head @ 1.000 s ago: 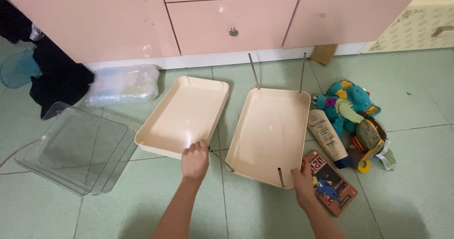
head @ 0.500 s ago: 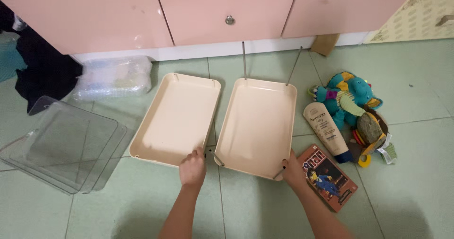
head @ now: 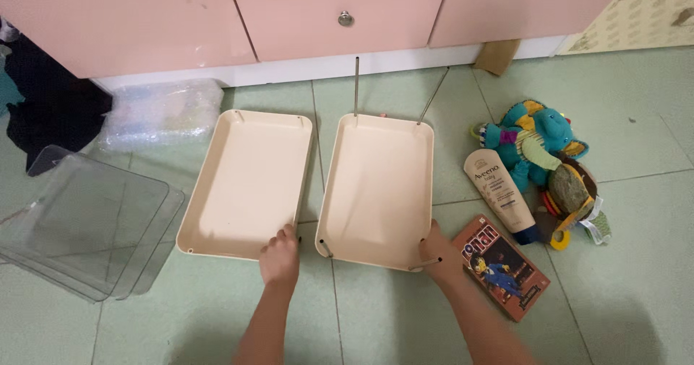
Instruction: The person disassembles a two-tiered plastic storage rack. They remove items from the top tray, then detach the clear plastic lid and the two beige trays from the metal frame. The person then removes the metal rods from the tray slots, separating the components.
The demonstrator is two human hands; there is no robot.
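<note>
Trays are now closer together; right tray [head: 379, 184] corner is gripped by right hand [head: 436, 249], left tray [head: 246, 181] edge pinched by left hand [head: 280, 258].

A: We are seeing 2 cream trays, the left tray [head: 246, 181] and the right tray [head: 379, 184], lying on a pale green tiled floor [head: 636, 278].

B: We are also noting pink cabinets [head: 289, 11], a turquoise plush toy [head: 538, 137] with multicoloured patches, and a red book [head: 504, 269].

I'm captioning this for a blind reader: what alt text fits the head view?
Two cream trays lie side by side on a green tiled floor; the left hand touches one tray's near corner, and the right hand touches the other's. A book lies right.
</note>
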